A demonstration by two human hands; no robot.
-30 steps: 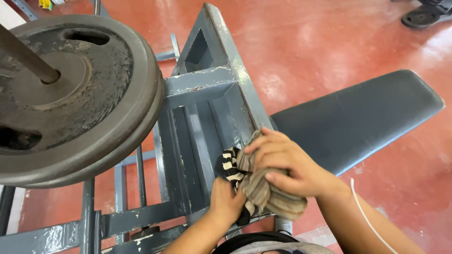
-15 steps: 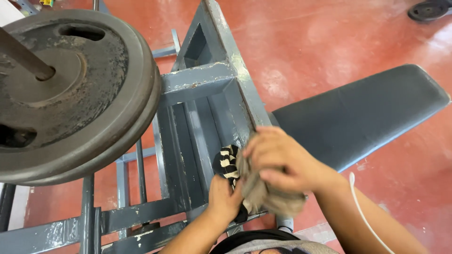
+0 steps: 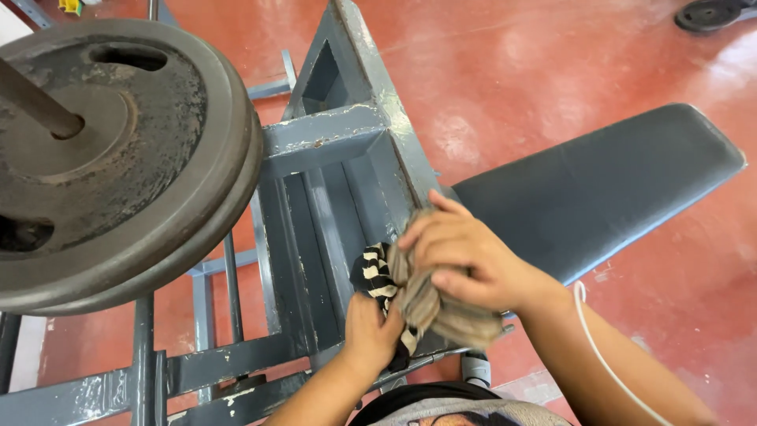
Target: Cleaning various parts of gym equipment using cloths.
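Rag [image 3: 430,304]: striped, tan and black-and-cream, bunched between both hands and pressed on the grey frame [image 3: 315,142] where its slanted upright meets the lower rails, close under the camera. Its long axis runs from lower left to upper right, roughly along the edge of that upright.

Right hand [image 3: 465,260]: on top of the rag, fingers curled over the tan bulk, thumb side toward the frame. Closed on the cloth, not flat. It covers most of the rag and lies nearer the upright's edge than the other hand does.

Left hand [image 3: 371,331]: lower and to the left, gripping the dark striped end from beneath. Fingers are mostly hidden by cloth, so how tightly it closes I cannot tell; it plainly holds that end.

Relation that matters: rag sits directly between the hands, right above, left below, with the frame's painted face just behind it. The upright climbs away up and left from the hands.

Frame paint is chipped, pale patches on the cross-piece.

Outward: a large worn plate [image 3: 118,158] on a bar [image 3: 35,102] hangs left of the frame, well apart from the hands. Dark bench pad [image 3: 607,189] stretches right, near the right wrist. Thin white cord [image 3: 607,355] lies along the right forearm. Red floor [image 3: 552,63] all round; another dark plate [image 3: 710,14] far top right.
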